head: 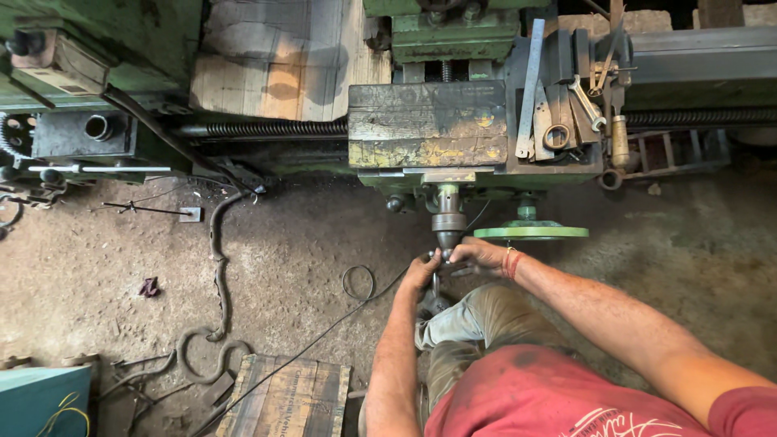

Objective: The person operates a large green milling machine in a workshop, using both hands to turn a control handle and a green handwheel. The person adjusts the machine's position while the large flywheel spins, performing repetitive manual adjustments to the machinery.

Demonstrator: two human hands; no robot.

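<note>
I look down at a green lathe carriage (429, 125) with a metal crank shaft (447, 214) sticking out toward me. My left hand (421, 271) is closed around the dark handle (435, 285) below the shaft's end. My right hand (479, 255), a red thread around its wrist, grips the same handle hub from the right. A green handwheel (530, 232) sits just right of my hands.
Wrenches, a steel rule (530, 85) and other tools lie on the carriage top. A lead screw (267, 128) runs along the bed. On the dirt floor lie a bent metal bar (217, 267), a black cable (356, 283) and a wooden pallet (287, 396).
</note>
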